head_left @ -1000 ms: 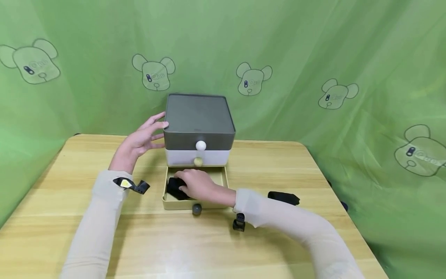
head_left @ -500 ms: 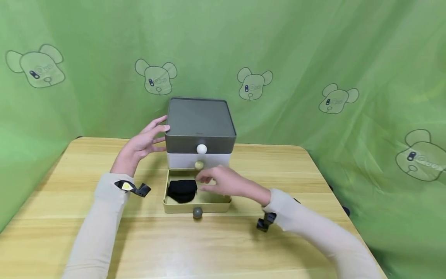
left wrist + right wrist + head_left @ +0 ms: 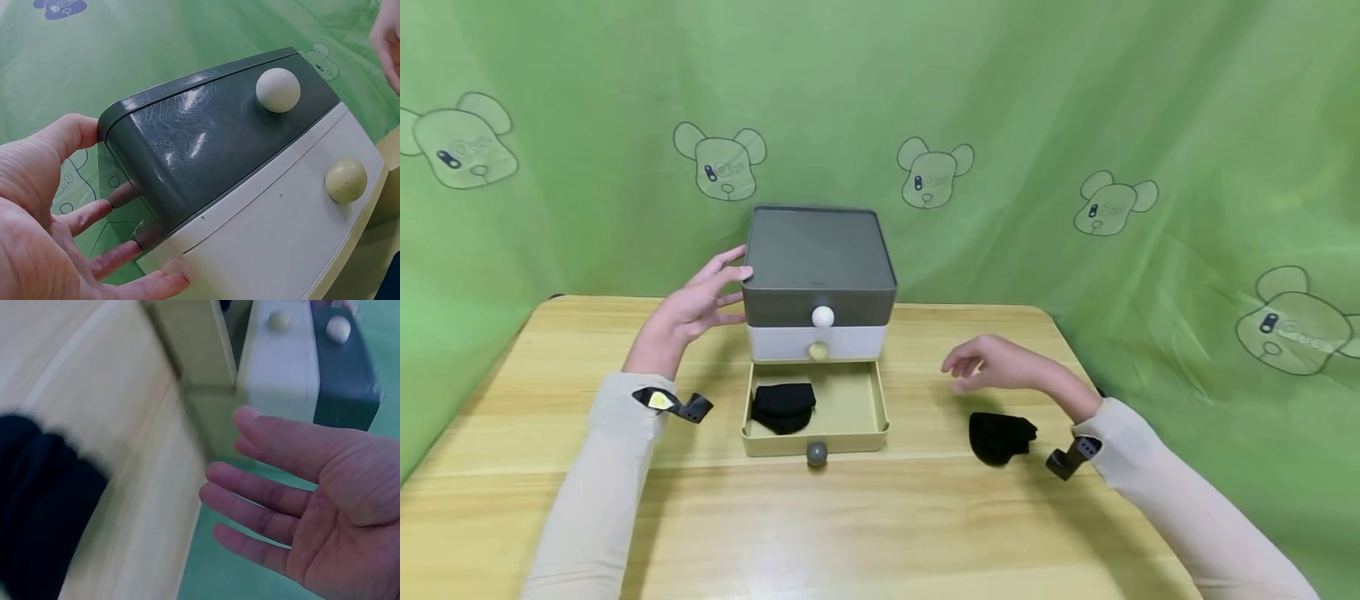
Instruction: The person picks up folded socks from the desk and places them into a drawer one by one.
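My left hand (image 3: 688,310) rests against the left side of a small stacked drawer box (image 3: 820,250). Its thumb touches the top edge and its fingers are spread along the side. The bottom drawer (image 3: 853,404), pale yellow, is pulled out, and a folded black cloth item (image 3: 782,407), perhaps a sock, lies in its left part. My right hand (image 3: 996,362) hovers empty to the right of the drawer, fingers relaxed. Just below it on the table lies a second folded black cloth item (image 3: 1000,437), which shows dark and blurred in the right wrist view.
The wooden table (image 3: 820,533) stands before a green curtain (image 3: 1015,83) printed with bear heads. The box's grey upper drawer has a white knob (image 3: 278,90), and its white middle drawer a yellow knob (image 3: 345,181). A grey knob (image 3: 817,453) sticks out from the opened drawer.
My right hand has let go of the black cloth item in the drawer and moved right, over near the second one. The left hand stays on the box.
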Available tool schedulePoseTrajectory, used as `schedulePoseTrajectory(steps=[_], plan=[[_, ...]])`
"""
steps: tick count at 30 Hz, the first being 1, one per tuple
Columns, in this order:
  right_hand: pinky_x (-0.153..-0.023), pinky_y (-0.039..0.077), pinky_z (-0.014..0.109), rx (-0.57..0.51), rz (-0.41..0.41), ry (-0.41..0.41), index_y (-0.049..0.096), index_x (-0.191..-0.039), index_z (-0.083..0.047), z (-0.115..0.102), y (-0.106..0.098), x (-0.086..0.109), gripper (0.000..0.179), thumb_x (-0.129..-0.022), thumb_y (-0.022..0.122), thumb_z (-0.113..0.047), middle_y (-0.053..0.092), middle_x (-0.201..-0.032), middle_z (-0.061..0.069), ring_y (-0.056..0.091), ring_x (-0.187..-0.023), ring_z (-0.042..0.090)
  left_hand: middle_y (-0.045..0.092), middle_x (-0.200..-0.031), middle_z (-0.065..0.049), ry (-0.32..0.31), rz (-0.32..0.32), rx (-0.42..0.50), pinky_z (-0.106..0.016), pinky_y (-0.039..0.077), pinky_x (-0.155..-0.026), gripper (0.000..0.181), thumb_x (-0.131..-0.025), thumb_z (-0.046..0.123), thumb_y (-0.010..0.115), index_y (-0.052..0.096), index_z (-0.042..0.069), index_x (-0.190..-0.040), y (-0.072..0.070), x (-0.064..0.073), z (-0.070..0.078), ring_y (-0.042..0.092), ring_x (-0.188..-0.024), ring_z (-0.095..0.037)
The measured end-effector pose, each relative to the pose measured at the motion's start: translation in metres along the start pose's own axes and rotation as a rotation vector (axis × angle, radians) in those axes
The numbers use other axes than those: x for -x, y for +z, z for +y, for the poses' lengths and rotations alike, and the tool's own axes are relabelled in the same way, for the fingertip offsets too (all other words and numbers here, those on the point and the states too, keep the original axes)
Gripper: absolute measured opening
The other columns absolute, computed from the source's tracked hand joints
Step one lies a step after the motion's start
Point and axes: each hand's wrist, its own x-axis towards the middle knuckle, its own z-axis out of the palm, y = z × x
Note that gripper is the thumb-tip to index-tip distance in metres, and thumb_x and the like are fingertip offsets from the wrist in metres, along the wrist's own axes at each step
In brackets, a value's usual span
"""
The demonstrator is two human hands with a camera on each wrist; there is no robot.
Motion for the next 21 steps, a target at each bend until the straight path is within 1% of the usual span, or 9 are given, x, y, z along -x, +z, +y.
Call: schedulePoseTrajectory(steps=[2,4,8,11,15,21], plan=[[-0.088,0.060,0.042,0.011,-0.022,0.029,0.071,-0.114,0.002,0.015,-0.002,0.008,0.029,-0.089,0.078,-0.011,0.075,-0.105,0.014,0.070,-0.097,0.031,0.001,-0.172,-0.007,-0.007,0.003,-0.003,-0.063,0.020,-0.124,0.073,-0.105,0.027,0.051,0.009,0.034,-0.164,-0.001,0.001,0.001,0.011,-0.155,-0.042],[-0.086,0.060,0.040,0.012,-0.042,0.068,0.071,-0.113,0.003,0.029,-0.004,0.015,0.031,-0.087,0.079,-0.010,0.075,-0.104,0.016,0.070,-0.096,0.032,0.000,-0.172,-0.006,-0.012,0.002,-0.009,-0.062,0.021,-0.124,0.074,-0.105,0.028,0.052,0.009,0.035,-0.164,-0.002,0.001,0.002,0.011,-0.155,-0.042],[-0.080,0.060,0.031,0.004,-0.065,0.130,0.071,-0.112,0.007,0.050,-0.005,0.026,0.034,-0.083,0.082,-0.008,0.074,-0.100,0.021,0.071,-0.092,0.026,0.000,-0.172,-0.006,-0.002,0.003,-0.012,-0.063,0.020,-0.124,0.074,-0.104,0.028,0.052,0.010,0.035,-0.164,-0.002,0.001,0.006,0.011,-0.155,-0.042],[-0.077,0.059,0.028,-0.022,-0.080,0.140,0.070,-0.111,0.009,0.059,-0.002,0.031,0.037,-0.082,0.083,-0.009,0.074,-0.099,0.023,0.071,-0.089,0.025,0.000,-0.172,-0.007,0.005,0.007,-0.010,-0.063,0.019,-0.124,0.073,-0.104,0.028,0.052,0.010,0.035,-0.164,-0.003,0.000,0.009,0.009,-0.155,-0.042],[-0.074,0.058,0.025,-0.059,-0.105,0.142,0.071,-0.109,0.007,0.067,0.006,0.035,0.035,-0.081,0.084,-0.008,0.075,-0.099,0.022,0.071,-0.087,0.022,0.002,-0.172,-0.007,-0.003,0.007,-0.009,-0.062,0.019,-0.124,0.074,-0.105,0.028,0.052,0.009,0.035,-0.164,-0.004,0.001,0.010,0.011,-0.155,-0.042],[-0.067,0.055,0.022,-0.074,-0.126,0.148,0.073,-0.100,0.002,0.074,0.021,0.038,0.027,-0.078,0.086,-0.005,0.075,-0.090,0.010,0.067,-0.078,0.014,0.001,-0.172,-0.007,-0.006,0.002,-0.009,-0.062,0.020,-0.124,0.073,-0.105,0.027,0.051,0.009,0.034,-0.165,0.000,0.001,0.003,0.012,-0.155,-0.042]])
